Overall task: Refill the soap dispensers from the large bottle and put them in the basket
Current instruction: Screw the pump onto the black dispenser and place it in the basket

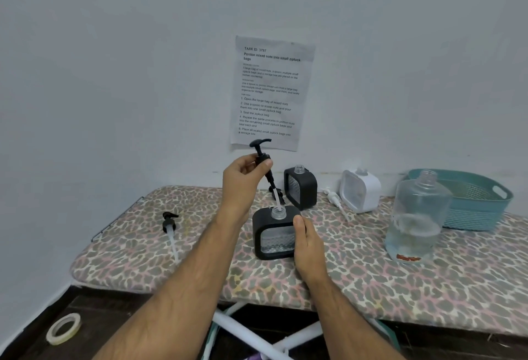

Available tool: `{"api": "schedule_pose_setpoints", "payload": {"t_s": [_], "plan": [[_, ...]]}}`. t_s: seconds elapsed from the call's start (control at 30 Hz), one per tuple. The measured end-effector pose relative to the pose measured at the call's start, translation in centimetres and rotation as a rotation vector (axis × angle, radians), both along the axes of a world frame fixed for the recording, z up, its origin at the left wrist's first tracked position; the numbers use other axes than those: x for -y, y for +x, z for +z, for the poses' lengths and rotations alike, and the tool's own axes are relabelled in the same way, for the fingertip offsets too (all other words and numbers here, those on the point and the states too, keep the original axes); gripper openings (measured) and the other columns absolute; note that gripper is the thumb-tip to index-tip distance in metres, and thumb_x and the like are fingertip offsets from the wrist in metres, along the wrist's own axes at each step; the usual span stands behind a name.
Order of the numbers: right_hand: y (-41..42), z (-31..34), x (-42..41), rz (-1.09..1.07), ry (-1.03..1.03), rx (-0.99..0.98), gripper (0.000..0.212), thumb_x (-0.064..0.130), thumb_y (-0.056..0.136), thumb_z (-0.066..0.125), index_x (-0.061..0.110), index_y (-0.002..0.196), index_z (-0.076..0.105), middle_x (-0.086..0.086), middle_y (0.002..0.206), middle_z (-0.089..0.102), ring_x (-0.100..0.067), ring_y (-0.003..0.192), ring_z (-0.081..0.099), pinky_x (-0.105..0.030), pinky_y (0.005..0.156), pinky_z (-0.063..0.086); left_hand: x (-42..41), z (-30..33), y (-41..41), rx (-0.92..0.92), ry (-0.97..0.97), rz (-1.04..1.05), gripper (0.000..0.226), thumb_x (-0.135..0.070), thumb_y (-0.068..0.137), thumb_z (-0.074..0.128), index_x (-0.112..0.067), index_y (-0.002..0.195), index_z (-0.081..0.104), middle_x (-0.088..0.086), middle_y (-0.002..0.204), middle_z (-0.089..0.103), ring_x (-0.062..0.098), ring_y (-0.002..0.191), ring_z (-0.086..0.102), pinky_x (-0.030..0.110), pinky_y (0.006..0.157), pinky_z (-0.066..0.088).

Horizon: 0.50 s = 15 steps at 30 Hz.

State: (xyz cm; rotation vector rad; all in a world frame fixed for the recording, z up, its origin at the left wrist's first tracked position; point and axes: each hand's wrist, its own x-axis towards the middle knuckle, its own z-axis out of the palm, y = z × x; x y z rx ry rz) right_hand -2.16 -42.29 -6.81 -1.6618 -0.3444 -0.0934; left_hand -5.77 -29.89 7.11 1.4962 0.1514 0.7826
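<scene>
One ironing board with a leopard-print cover serves as the work surface, its white legs showing below, set against a plain pale wall that bears one printed sheet. On the board's far right lies one teal basket, holding no dispensers, and just in front of it stands one large clear bottle, uncapped and about a third full of clear liquid. There are three square soap dispensers, all with open necks: a black one nearest, a second black one behind it by the wall, and a white one to the right of that. Four pumps can be counted: a black pump held up, another black one lying at the board's left, a white one lying beside the white dispenser, and a dark one only partly seen behind the raised tube. The left hand pinches the raised pump by its collar, its tube tip at the nearest dispenser's neck. The right hand grips that dispenser's side. One tape roll lies on the dark floor at lower left.
</scene>
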Motion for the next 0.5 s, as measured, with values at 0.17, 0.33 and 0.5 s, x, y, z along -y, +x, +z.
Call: {"api": "schedule_pose_setpoints", "payload": {"t_s": [0.17, 0.33, 0.5], "plan": [[0.1, -0.1, 0.0, 0.009, 0.030, 0.005, 0.059, 0.064, 0.089, 0.032, 0.023, 0.117, 0.064, 0.014, 0.105, 0.066, 0.004, 0.098, 0.059, -0.012, 0.078, 0.042, 0.0, -1.3, 0.1, 0.014, 0.015, 0.005, 0.022, -0.009, 0.085, 0.075, -0.008, 0.107, 0.071, 0.001, 0.099, 0.075, 0.002, 0.089, 0.069, 0.015, 0.079, 0.052], [0.2, -0.2, 0.1, 0.035, 0.055, -0.009, 0.058, 0.064, 0.089, 0.035, 0.023, 0.116, 0.064, 0.013, 0.106, 0.067, 0.004, 0.098, 0.060, -0.013, 0.080, 0.044, 0.6, -3.2, 0.1, -0.038, 0.051, -0.009, 0.027, -0.006, 0.083, 0.076, -0.005, 0.109, 0.070, 0.003, 0.098, 0.075, 0.003, 0.086, 0.069, 0.016, 0.078, 0.053], [0.7, -0.3, 0.2, 0.062, 0.066, -0.055, 0.047, 0.057, 0.097, 0.040, 0.025, 0.121, 0.064, 0.012, 0.112, 0.067, -0.001, 0.104, 0.061, -0.018, 0.085, 0.047, 0.9, -5.1, 0.1, -0.106, 0.117, -0.018, 0.032, -0.012, 0.082, 0.079, -0.009, 0.112, 0.070, 0.001, 0.096, 0.075, 0.010, 0.089, 0.071, 0.020, 0.077, 0.055]]}}
